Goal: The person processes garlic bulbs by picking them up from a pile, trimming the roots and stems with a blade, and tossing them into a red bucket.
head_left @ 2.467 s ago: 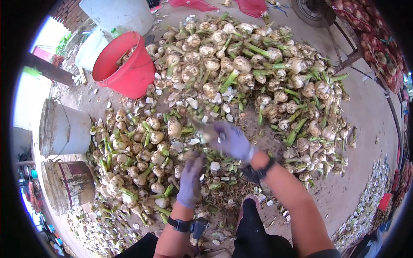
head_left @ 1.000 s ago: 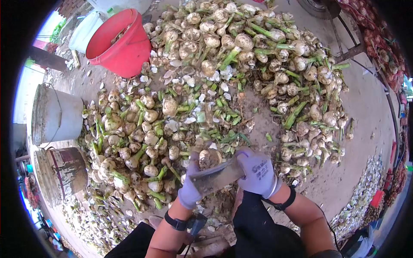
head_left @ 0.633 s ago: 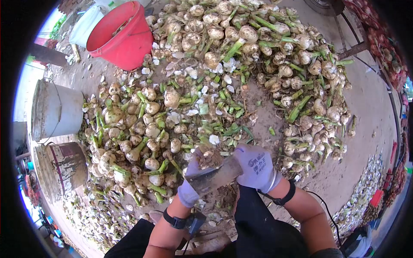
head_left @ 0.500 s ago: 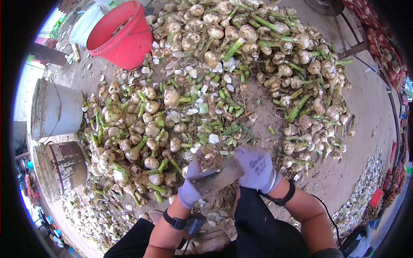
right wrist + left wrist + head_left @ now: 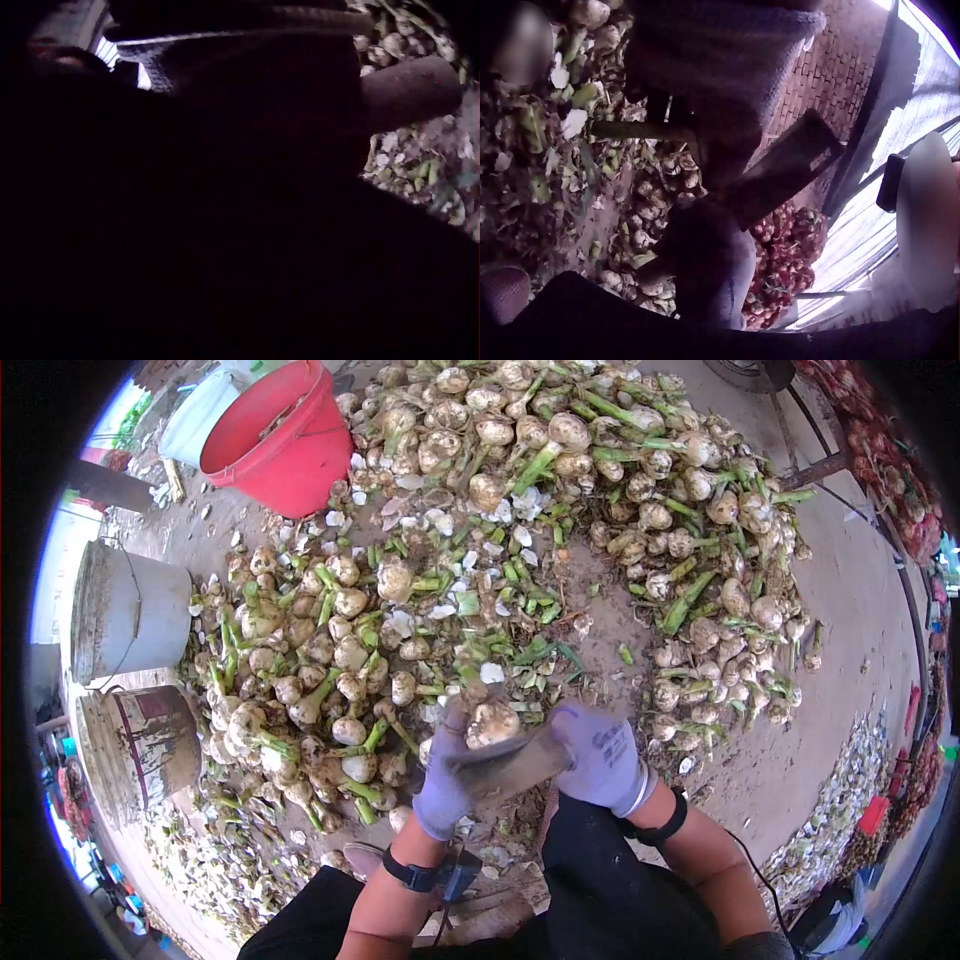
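Note:
In the head view, my gloved left hand (image 5: 442, 790) grips a dirty whitish garlic bulb (image 5: 494, 724) with its fingers around the bulb's left side. My gloved right hand (image 5: 602, 760) holds a cleaver (image 5: 512, 765) by its right end. The broad grey blade lies across the near side of the bulb and overlaps the left palm. From the left wrist, the blade (image 5: 791, 169) shows as a dark rectangle rising from the right hand (image 5: 712, 262). The right wrist view is mostly dark; a rounded brownish shape (image 5: 412, 91) shows at its right.
A heap of stemmed garlic (image 5: 690, 550) lies at the back right, and a smaller pile (image 5: 310, 680) at the left. Trimmed stems and white peel (image 5: 500, 590) litter the ground between. A red bucket (image 5: 300, 470) and two pale buckets (image 5: 140, 610) stand left. Red mesh bags (image 5: 880, 460) line the right.
The hands were apart 2.5 seconds ago, the left at the left pile; they have come together nearer the body. Since half a second ago, the bulb's upper side shows paler and less root-covered.

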